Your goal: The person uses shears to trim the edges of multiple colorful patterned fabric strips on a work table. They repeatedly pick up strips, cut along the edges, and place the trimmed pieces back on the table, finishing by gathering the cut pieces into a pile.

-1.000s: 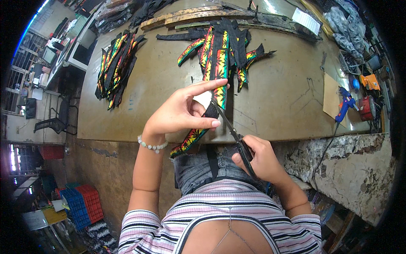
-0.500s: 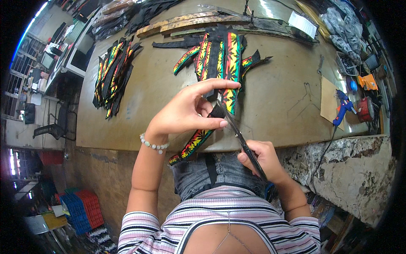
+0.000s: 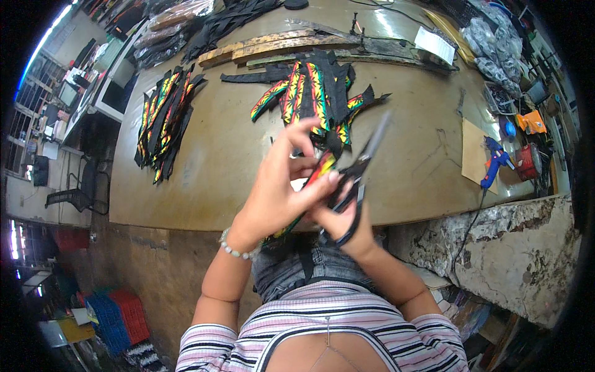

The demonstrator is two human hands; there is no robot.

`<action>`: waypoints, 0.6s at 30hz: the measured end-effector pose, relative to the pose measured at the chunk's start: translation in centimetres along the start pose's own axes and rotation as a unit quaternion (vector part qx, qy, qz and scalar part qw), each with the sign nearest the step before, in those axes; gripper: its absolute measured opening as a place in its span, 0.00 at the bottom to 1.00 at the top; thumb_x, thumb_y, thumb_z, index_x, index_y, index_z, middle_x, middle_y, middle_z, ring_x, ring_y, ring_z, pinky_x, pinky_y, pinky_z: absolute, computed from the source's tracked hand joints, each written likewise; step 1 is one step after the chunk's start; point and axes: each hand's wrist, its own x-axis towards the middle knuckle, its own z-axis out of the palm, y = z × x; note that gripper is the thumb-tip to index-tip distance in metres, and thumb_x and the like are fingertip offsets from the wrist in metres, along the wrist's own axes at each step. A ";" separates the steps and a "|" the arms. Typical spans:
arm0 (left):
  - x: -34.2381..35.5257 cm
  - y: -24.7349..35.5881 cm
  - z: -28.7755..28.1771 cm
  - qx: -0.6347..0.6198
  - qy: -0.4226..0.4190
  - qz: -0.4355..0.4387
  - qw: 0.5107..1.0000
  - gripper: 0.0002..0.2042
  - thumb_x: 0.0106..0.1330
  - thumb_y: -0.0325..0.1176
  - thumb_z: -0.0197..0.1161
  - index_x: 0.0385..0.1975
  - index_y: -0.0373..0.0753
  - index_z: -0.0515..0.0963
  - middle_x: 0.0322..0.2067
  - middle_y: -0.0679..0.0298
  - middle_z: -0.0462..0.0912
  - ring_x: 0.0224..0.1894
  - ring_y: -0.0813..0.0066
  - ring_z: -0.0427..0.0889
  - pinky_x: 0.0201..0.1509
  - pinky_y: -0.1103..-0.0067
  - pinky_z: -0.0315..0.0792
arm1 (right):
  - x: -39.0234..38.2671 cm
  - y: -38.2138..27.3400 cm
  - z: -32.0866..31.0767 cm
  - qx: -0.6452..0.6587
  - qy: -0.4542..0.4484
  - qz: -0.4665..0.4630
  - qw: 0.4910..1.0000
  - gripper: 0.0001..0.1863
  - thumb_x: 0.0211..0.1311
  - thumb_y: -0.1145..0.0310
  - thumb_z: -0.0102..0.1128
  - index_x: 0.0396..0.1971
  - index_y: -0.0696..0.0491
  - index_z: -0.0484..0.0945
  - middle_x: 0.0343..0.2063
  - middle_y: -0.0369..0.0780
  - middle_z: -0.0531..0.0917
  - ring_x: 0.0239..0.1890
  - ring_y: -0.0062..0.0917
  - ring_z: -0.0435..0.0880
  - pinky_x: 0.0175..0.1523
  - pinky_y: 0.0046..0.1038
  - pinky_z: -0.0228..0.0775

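Note:
In the middle, my left hand [image 3: 282,186] holds a black strap with a red, yellow and green leaf pattern [image 3: 323,166] between thumb and fingers, its index finger raised and bent. Close beside it, my right hand [image 3: 344,217] grips black-handled scissors [image 3: 365,161], blades angled up and to the right, slightly blurred. The two hands overlap at the strap, so whether the right fingers touch it I cannot tell. Beyond them lies a loose pile of black and patterned straps [image 3: 297,93] on the worktable [image 3: 409,186]. A second bundle of straps [image 3: 162,121] lies to the left.
Wooden bars [image 3: 266,43] and a white paper [image 3: 434,44] lie at the back. A blue glue gun [image 3: 496,161] sits on brown board at the right, near an orange pouch [image 3: 531,121]. A chair [image 3: 77,192] stands left of the table; blue and red crates [image 3: 114,317] are lower left.
My right hand and scissors have moved up and left, close to my left hand, with the blades swung out to the right, away from the strap. My left hand has shifted right and tilted upward.

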 end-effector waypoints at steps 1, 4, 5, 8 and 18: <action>-0.9 0.3 -0.5 0.016 -0.080 -0.007 0.997 0.15 0.59 0.26 0.70 0.39 0.38 0.68 0.61 0.55 0.67 0.56 0.76 0.72 0.55 0.75 0.74 | 0.3 -0.7 -0.4 -0.013 0.077 -0.129 0.989 0.13 0.55 0.75 0.69 0.37 0.58 0.73 0.30 0.37 0.81 0.35 0.19 0.81 0.40 0.24 0.74; -3.2 1.1 -2.0 0.128 -0.210 -0.074 0.967 0.04 0.60 0.24 0.67 0.31 0.36 0.78 0.39 0.60 0.82 0.42 0.73 0.81 0.48 0.77 0.75 | 1.9 -3.4 -2.7 0.100 0.145 -0.141 0.974 0.15 0.59 0.75 0.66 0.36 0.52 0.65 0.30 0.34 0.73 0.31 0.18 0.78 0.32 0.21 0.76; -3.5 1.3 -2.5 0.115 -0.195 -0.028 0.974 0.05 0.60 0.24 0.66 0.34 0.36 0.79 0.36 0.61 0.82 0.41 0.72 0.82 0.47 0.77 0.74 | 2.5 -4.1 -3.3 0.101 0.152 -0.133 0.974 0.13 0.63 0.72 0.62 0.40 0.53 0.66 0.33 0.36 0.74 0.31 0.20 0.79 0.32 0.20 0.77; -3.4 1.7 -4.1 0.141 -0.191 0.000 0.971 0.12 0.61 0.21 0.64 0.44 0.34 0.81 0.34 0.62 0.82 0.38 0.74 0.83 0.44 0.78 0.76 | 2.8 -5.3 -5.0 0.084 0.014 -0.096 0.992 0.24 0.71 0.52 0.50 0.53 0.57 0.67 0.46 0.44 0.76 0.37 0.25 0.79 0.37 0.23 0.78; -1.1 4.9 -7.8 -0.108 -0.095 -0.076 0.987 0.29 0.60 0.18 0.63 0.63 0.30 0.64 0.60 0.51 0.70 0.43 0.71 0.84 0.44 0.77 0.84 | -3.2 -2.5 -4.5 -0.119 -0.312 0.075 0.940 0.35 0.60 0.38 0.56 0.47 0.58 0.71 0.36 0.39 0.73 0.39 0.23 0.73 0.48 0.24 0.67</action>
